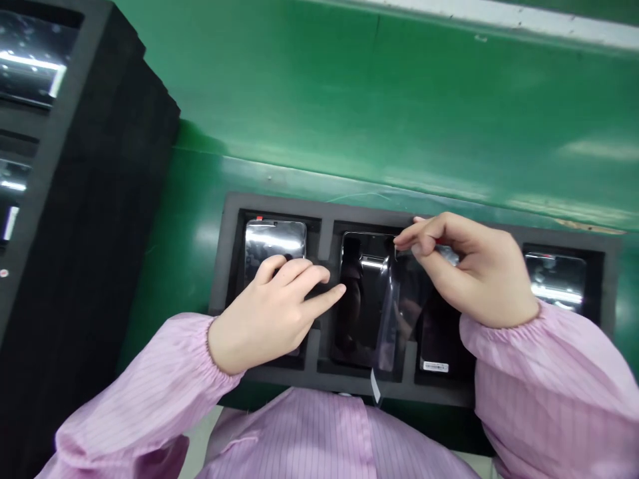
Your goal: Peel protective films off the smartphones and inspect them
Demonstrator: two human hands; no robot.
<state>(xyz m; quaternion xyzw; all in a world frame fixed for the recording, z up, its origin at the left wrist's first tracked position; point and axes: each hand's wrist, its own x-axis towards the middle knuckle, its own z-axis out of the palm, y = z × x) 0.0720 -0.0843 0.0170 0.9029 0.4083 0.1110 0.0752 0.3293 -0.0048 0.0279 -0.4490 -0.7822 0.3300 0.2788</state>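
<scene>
In the black foam tray [272,378], a dark glossy phone screen [357,299] lies in the second compartment. My right hand [469,266] pinches the upper edge of a clear protective film [388,326]. That film stands lifted along the right side of the screen, its lower end hanging near the tray's front edge with a white tab [375,386]. My left hand [274,313] hovers over the first compartment, partly covering another screen [274,241] with a red tab. Its fingers are loosely bent and apart, one fingertip at the left edge of the second screen.
Further screens lie to the right: one with a white label [436,366], partly behind my right hand, and one at the far end [556,276]. A tall stack of black foam trays [94,186] stands at left on the green table [349,93].
</scene>
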